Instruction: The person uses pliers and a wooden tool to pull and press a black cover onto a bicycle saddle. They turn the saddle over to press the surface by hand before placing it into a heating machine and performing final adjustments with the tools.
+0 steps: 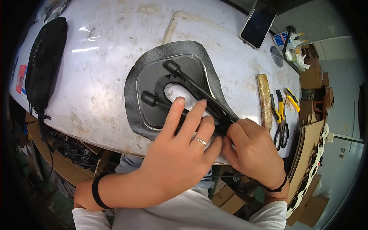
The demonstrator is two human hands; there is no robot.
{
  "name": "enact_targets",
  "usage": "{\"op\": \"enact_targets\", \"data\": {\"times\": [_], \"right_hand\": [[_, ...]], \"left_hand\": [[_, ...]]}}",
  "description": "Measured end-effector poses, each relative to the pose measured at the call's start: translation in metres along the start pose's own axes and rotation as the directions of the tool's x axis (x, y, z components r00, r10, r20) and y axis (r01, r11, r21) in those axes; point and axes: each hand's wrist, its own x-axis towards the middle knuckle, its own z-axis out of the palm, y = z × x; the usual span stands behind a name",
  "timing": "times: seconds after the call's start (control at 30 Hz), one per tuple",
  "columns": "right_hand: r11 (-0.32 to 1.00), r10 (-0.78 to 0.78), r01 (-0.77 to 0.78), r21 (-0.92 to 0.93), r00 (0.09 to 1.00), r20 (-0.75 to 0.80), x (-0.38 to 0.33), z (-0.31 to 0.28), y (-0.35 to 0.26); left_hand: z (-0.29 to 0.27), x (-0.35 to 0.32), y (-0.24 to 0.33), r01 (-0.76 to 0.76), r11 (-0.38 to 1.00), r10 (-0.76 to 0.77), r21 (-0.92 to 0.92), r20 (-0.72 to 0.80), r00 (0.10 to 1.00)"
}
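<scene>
A bicycle saddle (153, 78) appears to lie upside down on the white table, its wide end away from me. Two black rods (193, 83) with thick ends run along it beside a long central opening. A grey-black cover sheet (133, 78) spreads out beyond its edge all round. My left hand (180, 161) rests over the near part, fingers extended and apart, a ring on one of them. At the narrow end, my right hand (255, 147) is closed, its fingers pinching the cover's edge. My hands partly hide that end.
Right of the saddle lie a worn wooden stick (264, 99), yellow-black pliers (281, 109), black scissors (283, 134) and a yellow cutter (292, 100). A phone (258, 25) stands at the far right, near white bottles (289, 40). A long black pouch-like object (46, 63) lies left.
</scene>
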Motion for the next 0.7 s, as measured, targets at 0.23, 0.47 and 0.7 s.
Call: {"op": "enact_targets", "data": {"times": [0.23, 0.47, 0.7], "right_hand": [[0.998, 0.022, -0.023, 0.055, 1.0, 0.015, -0.005, -0.008, 0.0], [0.997, 0.06, -0.052, 0.058, 0.987, -0.149, -0.009, -0.017, -0.01], [0.988, -0.125, 0.144, 0.06, 0.962, -0.242, 0.022, 0.01, -0.026]], "left_hand": [[0.005, -0.004, 0.004, -0.063, 0.997, 0.065, 0.042, -0.035, 0.997], [-0.043, -0.03, -0.041, 0.318, 0.925, -0.34, -0.207, -0.085, 0.936], [-0.022, -0.023, -0.068, -0.022, 0.99, 0.051, 0.141, -0.205, 0.977]]}}
